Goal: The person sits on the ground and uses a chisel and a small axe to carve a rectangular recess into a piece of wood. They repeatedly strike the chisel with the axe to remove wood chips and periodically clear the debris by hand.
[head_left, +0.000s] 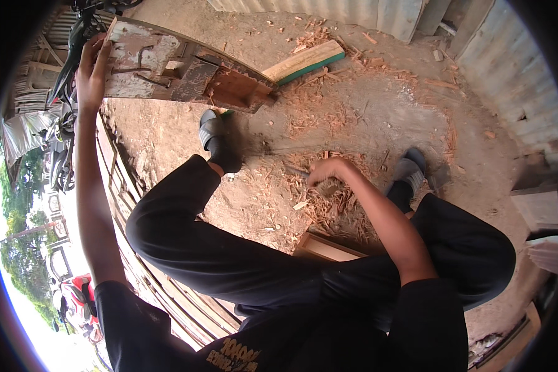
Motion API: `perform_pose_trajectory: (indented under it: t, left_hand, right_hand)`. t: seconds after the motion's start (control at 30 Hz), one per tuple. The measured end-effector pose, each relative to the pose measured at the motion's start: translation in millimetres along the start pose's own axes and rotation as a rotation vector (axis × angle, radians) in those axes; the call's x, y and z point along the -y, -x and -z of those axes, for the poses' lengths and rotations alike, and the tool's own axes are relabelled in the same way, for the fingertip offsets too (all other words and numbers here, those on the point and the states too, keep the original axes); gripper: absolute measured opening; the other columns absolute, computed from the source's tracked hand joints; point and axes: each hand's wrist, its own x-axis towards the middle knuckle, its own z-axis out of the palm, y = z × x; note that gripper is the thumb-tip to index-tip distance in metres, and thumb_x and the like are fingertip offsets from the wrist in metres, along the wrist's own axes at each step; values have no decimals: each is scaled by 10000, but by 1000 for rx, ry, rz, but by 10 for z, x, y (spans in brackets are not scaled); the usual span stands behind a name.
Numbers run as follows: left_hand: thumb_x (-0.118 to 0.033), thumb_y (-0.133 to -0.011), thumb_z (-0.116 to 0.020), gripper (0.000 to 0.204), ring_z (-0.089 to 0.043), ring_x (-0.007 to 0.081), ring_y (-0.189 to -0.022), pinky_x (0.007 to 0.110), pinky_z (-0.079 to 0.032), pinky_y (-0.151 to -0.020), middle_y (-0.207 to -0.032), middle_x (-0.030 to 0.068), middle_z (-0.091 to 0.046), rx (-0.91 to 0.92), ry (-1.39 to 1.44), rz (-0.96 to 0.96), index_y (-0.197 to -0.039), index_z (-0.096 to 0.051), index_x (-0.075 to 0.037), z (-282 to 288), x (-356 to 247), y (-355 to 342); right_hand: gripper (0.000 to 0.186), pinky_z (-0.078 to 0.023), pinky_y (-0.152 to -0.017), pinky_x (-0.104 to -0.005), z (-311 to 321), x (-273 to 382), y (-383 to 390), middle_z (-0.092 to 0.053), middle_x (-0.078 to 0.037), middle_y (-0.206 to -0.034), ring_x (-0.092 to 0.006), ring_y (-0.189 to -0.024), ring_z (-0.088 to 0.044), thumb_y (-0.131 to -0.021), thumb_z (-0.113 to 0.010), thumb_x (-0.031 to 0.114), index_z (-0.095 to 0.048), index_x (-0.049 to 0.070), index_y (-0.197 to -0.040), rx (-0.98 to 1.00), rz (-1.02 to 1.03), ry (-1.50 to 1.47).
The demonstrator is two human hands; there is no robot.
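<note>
Chips of wood (319, 214) are strewn over the dirt floor (167, 133) between the left sandal (211, 127) and the right sandal (409, 170), and from where I watch, the worn wooden panel (186, 82) lies at the upper left of the head view. Its long axis runs across my view, from the far left slightly down to the right, with a recessed, box-like part at the right end. I have the left hand (92, 71) well out at the left end, fingers bent over the edge and closed on it. The right hand (330, 170) is low over the chips, curled around a dark tool (299, 172) whose slim end sticks out to the left; blur keeps me from telling what kind it is. The relation I watch is this: from the right hand, the panel lies farther out and to the left, its recessed end nearest, with a clear gap between; the left hand alone touches it. Near that same end I see a green-sided timber (304, 62), slanting up to the right, while a shallow wooden box (302, 240) shows on the near side of the chips
</note>
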Motion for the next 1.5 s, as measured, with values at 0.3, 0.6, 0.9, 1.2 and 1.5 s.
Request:
perform_pose_trajectory:
  t: [0.3,0.6,0.9,1.2,1.5]
  left_hand:
    - [-197,-933,-498,308,-519,126,-992,241,-371,-893,-1082,97,-587,108,152,75,-1174,-518,-8,-42,135,-284]
    - [-218,-940,-481,311,-518,148,-973,265,-373,-895,-1076,101,-584,116,115,145,-1172,-505,-12,-76,-77,-263]
    - [-206,-942,-476,304,-515,151,-1001,260,-365,-898,-1074,98,-580,139,19,-84,-1172,-501,-9,-46,-86,-200]
    - [-283,-940,-496,346,-556,183,-929,288,-416,-843,-1081,151,-593,95,-4,87,-1182,-501,-36,-90,-617,-161]
    - [-282,-934,-505,332,-570,160,-898,266,-439,-783,-1032,118,-605,79,-33,32,-1161,-511,-41,-122,-444,-175]
  right_hand:
    - [110,-480,-539,-331,419,1378,119,-548,-64,-675,-149,-577,-540,-859,-539,147,-493,58,-905,-195,596,-1199]
    - [183,-448,-576,-349,270,1693,-363,-619,-146,-665,-202,-630,-589,-723,-560,129,-611,-38,-777,-542,581,-468]
    - [107,-374,-533,-321,188,1808,-386,-571,-90,-671,-162,-571,-499,-769,-521,91,-556,24,-694,-592,319,-1418]
    - [154,-473,-547,-404,113,1919,-296,-582,-122,-736,-213,-688,-597,-823,-452,141,-536,13,-837,-27,668,-1914]
    - [538,-435,-870,-394,-170,1973,-110,-540,-244,-1081,-330,-1041,-537,-700,-533,51,-412,-41,-1216,-396,576,-1148]
